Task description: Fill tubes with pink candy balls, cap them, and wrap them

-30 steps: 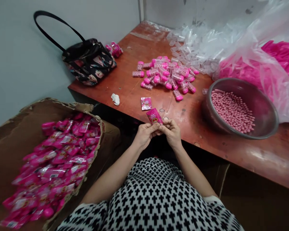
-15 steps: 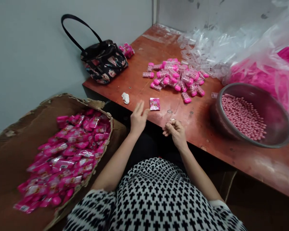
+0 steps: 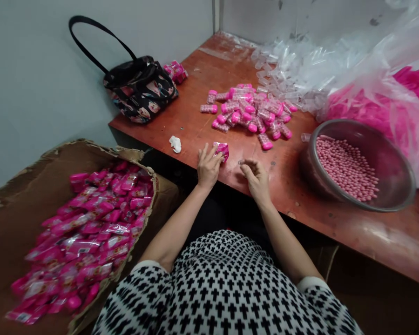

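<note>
My left hand (image 3: pixel 208 166) is at the table's front edge, its fingers pinching a small pink packet (image 3: pixel 222 149) that is lifted and bent off the wood. My right hand (image 3: pixel 255 176) hovers just to the right over the red-brown table (image 3: pixel 202 125), fingers loosely curled with nothing visible in them. A heap of small pink-capped tubes (image 3: pixel 250 114) lies farther back on the table. A metal bowl (image 3: pixel 398 186) of pink round candies (image 3: pixel 345 167) stands at the right.
A cardboard box (image 3: pixel 28 186) at the lower left holds many pink wrapped packets (image 3: pixel 87 232). A black floral handbag (image 3: pixel 139 90) sits at the table's back left corner. Clear empty tubes (image 3: pixel 286 60) and plastic bags of pink caps (image 3: pixel 387 100) fill the back right. A white scrap (image 3: pixel 175 144) lies near the edge.
The filled pink packet that both hands held a second ago is gone from them. My left hand reached forward and picked up the flat packet lying on the table.
</note>
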The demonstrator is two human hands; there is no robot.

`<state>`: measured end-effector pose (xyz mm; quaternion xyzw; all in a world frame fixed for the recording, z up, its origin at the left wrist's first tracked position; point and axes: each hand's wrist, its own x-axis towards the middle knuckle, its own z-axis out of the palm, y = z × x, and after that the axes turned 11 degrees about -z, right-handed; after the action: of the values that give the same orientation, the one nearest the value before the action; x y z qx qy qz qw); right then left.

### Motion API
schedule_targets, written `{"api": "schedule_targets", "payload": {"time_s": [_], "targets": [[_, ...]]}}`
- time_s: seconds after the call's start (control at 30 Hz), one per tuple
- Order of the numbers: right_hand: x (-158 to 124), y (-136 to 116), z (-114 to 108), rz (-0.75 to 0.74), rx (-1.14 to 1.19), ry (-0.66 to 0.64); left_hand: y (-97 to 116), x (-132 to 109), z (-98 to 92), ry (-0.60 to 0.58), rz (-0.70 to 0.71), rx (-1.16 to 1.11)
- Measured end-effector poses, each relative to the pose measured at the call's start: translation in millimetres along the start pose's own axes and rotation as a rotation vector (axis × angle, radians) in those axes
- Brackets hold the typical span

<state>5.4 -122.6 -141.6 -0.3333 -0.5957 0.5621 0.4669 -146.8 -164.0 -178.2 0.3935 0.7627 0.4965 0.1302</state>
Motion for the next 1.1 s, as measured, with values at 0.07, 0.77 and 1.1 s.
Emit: {"api": "schedule_targets", "payload": {"time_s": [0.07, 0.77, 1.1], "targets": [[13, 3, 5, 0.006, 0.06, 0.005, 12, -12, -1.8, -0.014, 0.008, -0.088], [136, 1, -77, -0.534, -1.273, -0.693, 44, -42, -10.5, -0.349, -0.896, -0.938], [126, 3, -100, -0.513, -1.447, -0.851, 40, -42, -9.2, -0.225, -0.962, -1.119]]}}
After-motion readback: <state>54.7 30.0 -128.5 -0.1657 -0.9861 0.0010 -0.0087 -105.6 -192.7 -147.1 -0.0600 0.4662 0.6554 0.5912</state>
